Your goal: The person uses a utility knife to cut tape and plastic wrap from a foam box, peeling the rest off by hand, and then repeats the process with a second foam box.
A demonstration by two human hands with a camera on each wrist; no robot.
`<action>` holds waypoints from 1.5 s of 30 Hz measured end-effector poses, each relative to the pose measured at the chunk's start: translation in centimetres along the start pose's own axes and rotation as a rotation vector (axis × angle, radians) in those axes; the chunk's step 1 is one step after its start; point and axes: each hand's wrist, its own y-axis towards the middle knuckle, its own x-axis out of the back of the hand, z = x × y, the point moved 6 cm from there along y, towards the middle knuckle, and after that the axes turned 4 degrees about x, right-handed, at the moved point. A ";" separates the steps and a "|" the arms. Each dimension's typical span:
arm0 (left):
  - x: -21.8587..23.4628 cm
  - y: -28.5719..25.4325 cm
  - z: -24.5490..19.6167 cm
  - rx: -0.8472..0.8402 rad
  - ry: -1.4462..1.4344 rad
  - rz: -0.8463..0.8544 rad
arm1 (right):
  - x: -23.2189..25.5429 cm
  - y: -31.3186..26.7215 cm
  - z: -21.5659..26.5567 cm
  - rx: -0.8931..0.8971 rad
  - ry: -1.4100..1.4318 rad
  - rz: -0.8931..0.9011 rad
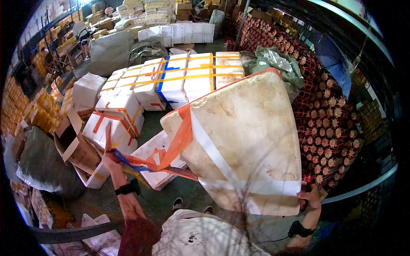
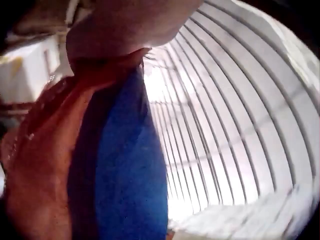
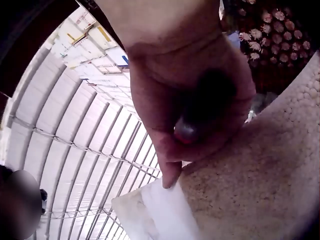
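A large stained white foam box (image 1: 256, 123) is held up tilted before the person, banded with white tape (image 1: 215, 151). My left hand (image 1: 112, 161) grips a bunched strip of orange tape (image 1: 183, 134) and blue tape (image 2: 131, 165), stretched from the box's left side. At the box's lower right corner is my right hand (image 1: 314, 197), its fingertips against the foam edge. Curled inside that same hand is a dark, handle-like object (image 3: 212, 95) with a rounded end; its exact kind I cannot tell.
Taped white foam boxes (image 1: 198, 77) stand in a row ahead. Another foam box (image 1: 158, 158) lies on the floor beyond the left arm, near an open cardboard box (image 1: 79, 149). Red-netted bundles (image 1: 329, 136) are stacked along the right. Another person (image 1: 81, 34) is far left.
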 end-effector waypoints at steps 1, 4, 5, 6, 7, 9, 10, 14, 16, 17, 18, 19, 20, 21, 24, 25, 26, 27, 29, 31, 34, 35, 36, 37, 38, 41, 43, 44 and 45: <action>-1.8 -0.8 0.1 0.036 0.205 0.143 | 2.4 0.9 -2.7 0.022 -0.071 -0.047; -12.7 -1.8 5.6 0.032 0.750 0.509 | 3.8 1.9 -4.4 0.019 -0.054 -0.028; -19.8 -7.5 4.5 0.110 0.661 0.577 | 3.9 2.2 -4.5 0.043 -0.065 -0.028; -27.0 -13.2 3.3 0.194 0.576 0.639 | 4.1 2.4 -4.6 0.066 -0.076 -0.028; -29.3 -15.1 4.4 0.172 0.639 0.623 | 4.7 3.1 -5.4 0.124 -0.143 -0.057; -31.0 -16.2 8.0 0.155 0.761 0.540 | 6.9 5.0 -8.3 0.236 -0.277 -0.123; -30.2 -14.9 10.8 0.158 0.818 0.478 | 7.2 4.8 -8.3 0.219 -0.283 -0.155; -31.4 -15.6 13.0 0.136 0.993 0.685 | 1.0 -0.6 -0.5 -0.061 -0.074 -0.286; -31.0 -16.1 13.3 0.312 1.144 0.686 | 1.8 -0.3 -1.8 -0.056 0.004 -0.187; -30.0 -15.5 14.0 0.353 1.201 0.682 | 0.9 -0.7 -1.0 -0.047 0.041 -0.183; -28.9 -14.5 14.9 0.390 1.259 0.677 | 0.4 -0.8 -0.6 -0.035 0.079 -0.179; -27.2 -13.0 17.1 0.269 0.972 0.716 | 0.7 -1.0 -1.0 -0.044 0.067 -0.193; -26.7 -12.5 17.4 0.317 0.864 0.687 | 0.9 -1.0 -1.2 -0.051 0.027 -0.200; -26.1 -12.2 18.0 0.367 0.756 0.658 | 1.2 -1.1 -1.4 -0.062 -0.013 -0.210; -27.0 -13.3 19.9 0.425 0.696 0.677 | 0.6 -2.0 0.2 -0.080 -0.051 -0.231; -27.2 -14.1 22.0 0.414 0.667 0.692 | 0.4 -2.3 0.7 -0.081 -0.052 -0.234; -27.8 -15.0 23.7 0.400 0.637 0.703 | 0.8 -2.5 0.5 -0.085 -0.052 -0.217; -28.9 -16.3 25.0 0.505 0.513 0.730 | 1.2 -2.5 0.1 -0.086 -0.051 -0.198; -29.3 -17.5 29.3 0.522 0.612 0.723 | 2.1 -2.9 -0.5 -0.097 -0.053 -0.202; -31.7 -19.5 30.5 0.503 0.610 0.776 | 3.2 -3.8 -0.8 -0.122 -0.066 -0.253; -32.7 -20.4 34.1 0.565 0.601 0.795 | 3.1 -5.2 0.2 -0.005 -0.048 -0.215; -32.9 -20.5 35.0 0.635 0.549 0.748 | 3.4 -5.8 0.2 -0.039 -0.047 -0.222; -32.9 -20.6 35.9 0.700 0.499 0.702 | 3.8 -6.2 0.5 -0.071 -0.044 -0.230; -32.8 -20.7 36.4 0.719 0.462 0.672 | 4.1 -6.6 0.4 -0.101 -0.040 -0.239; -33.0 -21.0 35.5 0.737 0.425 0.642 | 4.8 -6.9 0.3 -0.096 -0.037 -0.282; -33.2 -21.5 30.8 0.813 0.136 0.531 | 7.6 -7.8 -1.5 -0.087 -0.034 -0.318; -32.9 -19.6 30.2 0.779 -0.277 0.572 | 11.1 -7.5 -5.0 -0.085 -0.046 -0.222; -33.5 -19.8 27.5 0.735 -0.273 0.473 | 12.4 -7.6 -7.4 -0.110 0.055 -0.274; -35.0 -20.5 25.8 0.716 -0.351 0.610 | 13.6 -7.5 -10.2 -0.133 0.153 -0.324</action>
